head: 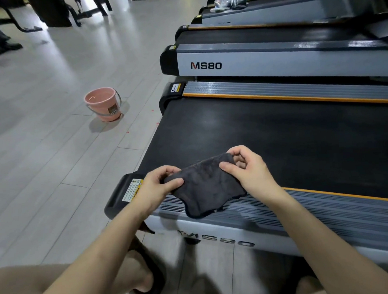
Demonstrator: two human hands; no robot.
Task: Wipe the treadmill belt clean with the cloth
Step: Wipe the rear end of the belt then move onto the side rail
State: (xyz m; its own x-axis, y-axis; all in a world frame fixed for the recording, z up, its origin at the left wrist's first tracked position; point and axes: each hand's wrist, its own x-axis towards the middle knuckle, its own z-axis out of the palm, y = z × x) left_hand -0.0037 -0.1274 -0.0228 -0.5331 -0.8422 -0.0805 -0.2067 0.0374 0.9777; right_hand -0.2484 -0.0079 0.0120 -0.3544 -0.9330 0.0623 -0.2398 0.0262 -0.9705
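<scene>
Head view: both hands, left hand and right hand, pinch a dark cloth stretched above the treadmill belt; a pink bucket stands left of the belt.

The dark grey microfibre cloth is held between the two hands over the near rear corner of the black rubber treadmill belt, the left hand at its left edge and the right hand at its right edge. The cloth's lower edge hangs over the ribbed grey side rail nearest the person. To the left, well apart on the pale tiled floor, stands the pink plastic bucket. Beyond the belt sits a second grey-sided treadmill marked MS80, with more behind it. A foot in a black slide sandal rests on the floor beside the near rail.
</scene>
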